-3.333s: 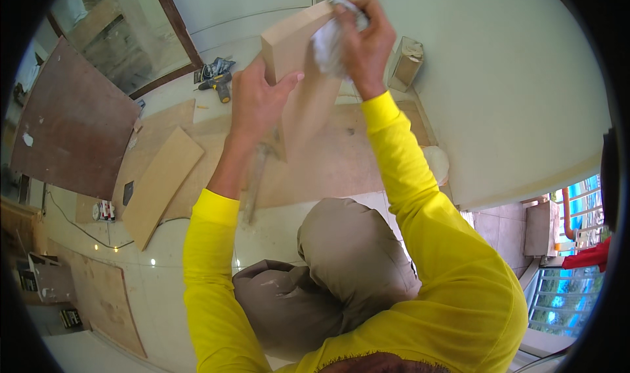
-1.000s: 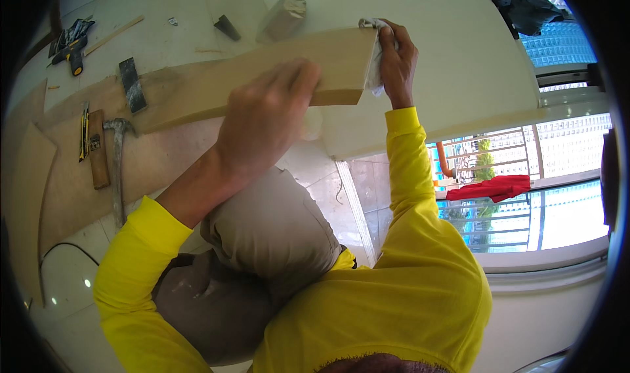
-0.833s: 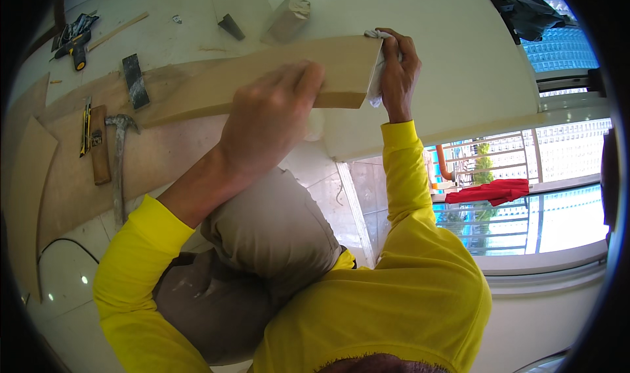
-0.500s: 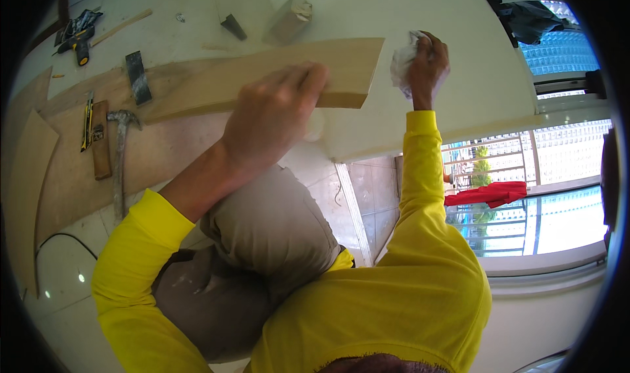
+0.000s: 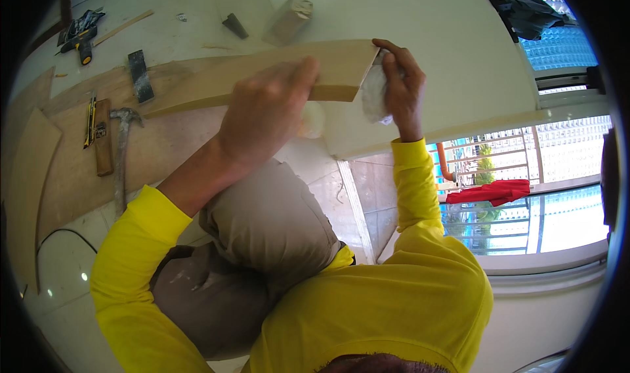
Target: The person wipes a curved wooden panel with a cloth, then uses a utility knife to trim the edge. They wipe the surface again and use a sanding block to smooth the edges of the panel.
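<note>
A long, light wooden board (image 5: 262, 71) slants up from the work surface toward the right. My left hand (image 5: 266, 110) grips its near edge, fingers curled over it; its fingertips are slightly blurred. At the board's right end, my right hand (image 5: 405, 87) holds a crumpled white cloth (image 5: 375, 94) against the end face. One right finger reaches over the board's top corner, and part of the cloth is hidden behind the hand. To the left of the board lie a claw hammer (image 5: 121, 153), a brown wooden tool (image 5: 103, 137) and a yellow-and-black utility knife (image 5: 89, 124).
A dark flat block (image 5: 140, 76) rests beside the board. Farther back are a black-and-yellow tool (image 5: 84, 48), a thin wood strip (image 5: 125, 26), a dark wedge (image 5: 235, 26) and a box-shaped block (image 5: 290, 20). A red cloth (image 5: 489, 192) hangs by the window at right.
My right hand has moved left and a little down with the white cloth, from beside the board onto its end. My left hand keeps hold of the board, shifted slightly left.
</note>
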The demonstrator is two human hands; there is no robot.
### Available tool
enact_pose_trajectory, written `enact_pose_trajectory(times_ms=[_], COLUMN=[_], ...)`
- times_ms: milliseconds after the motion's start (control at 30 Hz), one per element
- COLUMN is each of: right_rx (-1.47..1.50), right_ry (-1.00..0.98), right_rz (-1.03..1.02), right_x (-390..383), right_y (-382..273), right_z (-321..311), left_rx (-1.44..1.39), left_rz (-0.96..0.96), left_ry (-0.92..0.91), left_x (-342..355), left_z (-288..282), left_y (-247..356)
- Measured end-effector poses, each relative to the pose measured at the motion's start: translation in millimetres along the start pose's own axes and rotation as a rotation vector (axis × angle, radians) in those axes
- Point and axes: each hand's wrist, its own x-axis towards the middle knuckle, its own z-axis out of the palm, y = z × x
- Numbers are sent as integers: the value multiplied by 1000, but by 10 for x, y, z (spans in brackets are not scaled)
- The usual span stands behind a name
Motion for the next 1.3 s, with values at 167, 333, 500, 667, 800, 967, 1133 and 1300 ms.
enact_pose_trajectory(times_ms=[167,333,500,667,800,967,1133,1300], right_rx=[11,18,110,211,247,325,604,1044], right_ry=[331,-111,-78,-52,-80,-148,57,-80], right_rz=[220,120,155,51,-54,-189,218,829], right_x=[221,229,70,-79,-176,-324,-599,-524], right_y=[315,95,-58,-538,-868,-1184,-951,-695], right_z=[-267,-199,20,73,67,-3,79,348], left_rx=[-9,-8,7,-3,6,-15,-131,-354], left_rz=[-15,-21,-35,-58,-66,-93,-14,36], left_ry=[6,-8,6,-1,19,10,93,-94], left_x=[-8,-9,-28,-11,-7,-12,35,79], left_z=[-4,-39,14,-61,-52,-154,-61,-43], left_y=[35,41,14,25,10,59,72,140])
